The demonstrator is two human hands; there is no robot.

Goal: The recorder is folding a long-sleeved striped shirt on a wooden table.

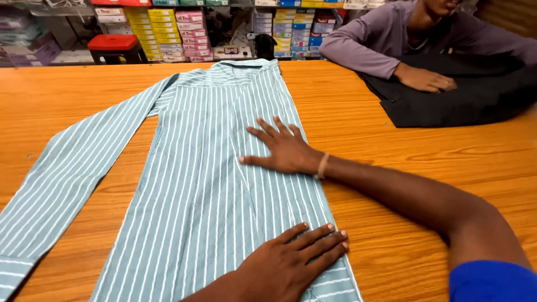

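A pale green shirt with white stripes (196,184) lies flat on the orange wooden table (391,145), collar at the far edge. Its left sleeve (67,168) stretches out toward the near left corner. The shirt's right side forms a straight edge. My right hand (282,150) rests palm down with fingers spread on the middle of the shirt, near that edge; a light band circles the wrist. My left hand (293,260) presses flat on the lower part of the shirt, fingers pointing right along the same edge. Neither hand holds anything.
Across the table at the far right, another person in a purple long-sleeved top (380,39) has a hand (425,79) on a dark garment (464,95). Behind the table stand shelves of stacked coloured boxes (168,33) and a red stool (114,47).
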